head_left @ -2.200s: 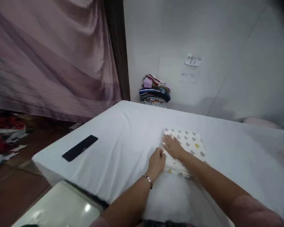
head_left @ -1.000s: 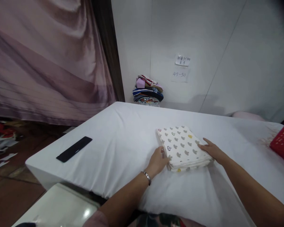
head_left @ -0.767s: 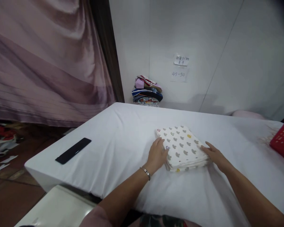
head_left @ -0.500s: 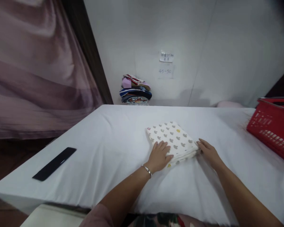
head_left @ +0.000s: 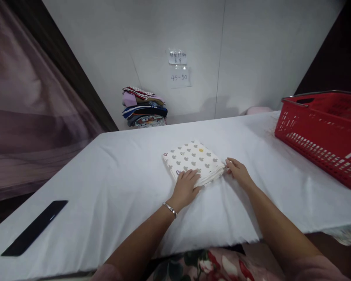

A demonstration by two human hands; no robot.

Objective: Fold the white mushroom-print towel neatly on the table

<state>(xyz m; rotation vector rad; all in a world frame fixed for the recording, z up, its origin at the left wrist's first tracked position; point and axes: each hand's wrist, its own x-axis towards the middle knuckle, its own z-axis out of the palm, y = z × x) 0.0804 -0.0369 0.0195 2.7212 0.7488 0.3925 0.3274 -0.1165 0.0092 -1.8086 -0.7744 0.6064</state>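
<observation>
A white cloth (head_left: 190, 158) with grey apple-like prints and a few coloured ones lies folded into a thick, flat square on the white-covered table. My left hand (head_left: 186, 189) rests palm down on its near left edge, fingers stretched out over the top layer. At the right corner, my right hand (head_left: 238, 171) has its thumb and fingers closed on the edge of the folded layers. The exact grip of those fingertips is partly hidden.
A red plastic basket (head_left: 318, 144) stands on the table at the right. A black flat strip (head_left: 35, 228) lies at the left. Behind the far edge is a stack of folded fabrics (head_left: 144, 109), below paper signs (head_left: 179, 77) on the wall. A pink curtain (head_left: 32, 117) hangs left.
The view has turned to the right, so more of the basket shows. Near the left hand, the yellow-printed lower flap no longer sticks out. Both hands stay at the cloth.
</observation>
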